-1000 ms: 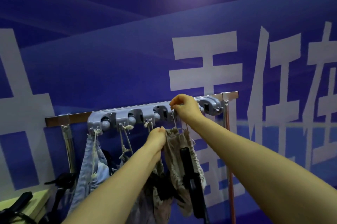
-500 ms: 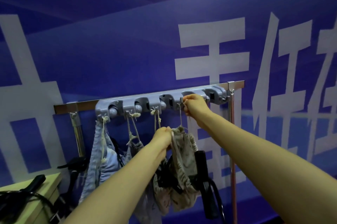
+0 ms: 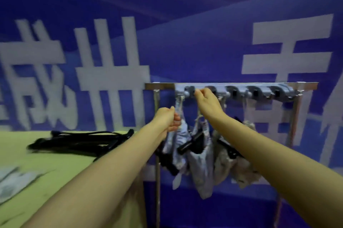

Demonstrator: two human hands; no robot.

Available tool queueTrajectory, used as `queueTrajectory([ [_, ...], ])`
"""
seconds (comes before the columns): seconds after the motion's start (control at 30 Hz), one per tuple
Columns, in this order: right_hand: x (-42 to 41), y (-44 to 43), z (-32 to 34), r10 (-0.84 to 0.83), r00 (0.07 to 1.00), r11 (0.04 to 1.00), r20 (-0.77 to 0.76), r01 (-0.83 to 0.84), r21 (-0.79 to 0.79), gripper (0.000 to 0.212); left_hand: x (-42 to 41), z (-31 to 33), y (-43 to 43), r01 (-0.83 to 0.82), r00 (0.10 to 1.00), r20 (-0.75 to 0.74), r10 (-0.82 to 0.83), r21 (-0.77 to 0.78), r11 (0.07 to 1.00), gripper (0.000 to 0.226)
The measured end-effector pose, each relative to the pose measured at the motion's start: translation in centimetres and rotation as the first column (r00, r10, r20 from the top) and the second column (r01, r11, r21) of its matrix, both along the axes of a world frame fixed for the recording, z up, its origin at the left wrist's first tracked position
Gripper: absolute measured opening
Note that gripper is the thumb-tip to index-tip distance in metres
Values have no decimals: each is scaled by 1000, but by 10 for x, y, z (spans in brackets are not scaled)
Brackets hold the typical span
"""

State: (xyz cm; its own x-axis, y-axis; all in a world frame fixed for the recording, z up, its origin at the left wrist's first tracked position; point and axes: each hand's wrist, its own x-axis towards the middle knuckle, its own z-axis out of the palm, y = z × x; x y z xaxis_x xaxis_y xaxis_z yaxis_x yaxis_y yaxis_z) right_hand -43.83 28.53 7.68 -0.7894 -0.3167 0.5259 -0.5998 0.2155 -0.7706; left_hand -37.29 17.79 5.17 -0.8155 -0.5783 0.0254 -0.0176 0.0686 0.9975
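The left hand (image 3: 168,121) gripped a blue pouch (image 3: 179,136) hanging at 4 o'clock of its curled fingers (image 3: 176,119); the right hand (image 3: 208,102) pinched a cord (image 3: 199,115) trailing toward 6 o'clock, below the rack (image 3: 241,88).

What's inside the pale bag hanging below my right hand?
A black object sticks out of the mouth of the pale bag; the cloth hides its lower part and anything else inside.

This looks like a staged work room or display hall, not a home: the whole back wall (image 3: 185,46) is a blue printed banner with very large white Chinese characters. In front stands a bare metal rack (image 3: 157,98) whose grey hook strip (image 3: 241,93) carries cloth bags (image 3: 202,164), beside a green tabletop (image 3: 55,175) with black cables (image 3: 83,140).
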Motion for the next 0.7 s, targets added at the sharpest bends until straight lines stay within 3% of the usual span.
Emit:
queueTrajectory([
  [0.13, 74, -55, -15, 211, 971, 972, 115, -221, 81, 46, 106, -2, -56, -147, 989, 1, 147, -14, 989, 40],
  [0.2, 109, -83, -26, 295, 943, 942, 156, -314, 119, 40, 156, -9, -83, -224, 974, 22, 224, -17, 975, 39],
  [0.4, 215, -157, -65, 511, 840, 753, 180, -539, 377, 38, 303, -31, -158, -506, 858, 59, 509, -70, 860, 37],
  [0.53, 250, -189, -100, 526, 834, 673, 165, -527, 518, 27, 363, -56, -194, -603, 780, 117, 615, -127, 788, 33],
  [0.7, 263, -222, -136, 428, 902, 685, 56, -364, 632, 32, 398, -87, -230, -652, 695, 180, 696, -248, 716, 30],
])
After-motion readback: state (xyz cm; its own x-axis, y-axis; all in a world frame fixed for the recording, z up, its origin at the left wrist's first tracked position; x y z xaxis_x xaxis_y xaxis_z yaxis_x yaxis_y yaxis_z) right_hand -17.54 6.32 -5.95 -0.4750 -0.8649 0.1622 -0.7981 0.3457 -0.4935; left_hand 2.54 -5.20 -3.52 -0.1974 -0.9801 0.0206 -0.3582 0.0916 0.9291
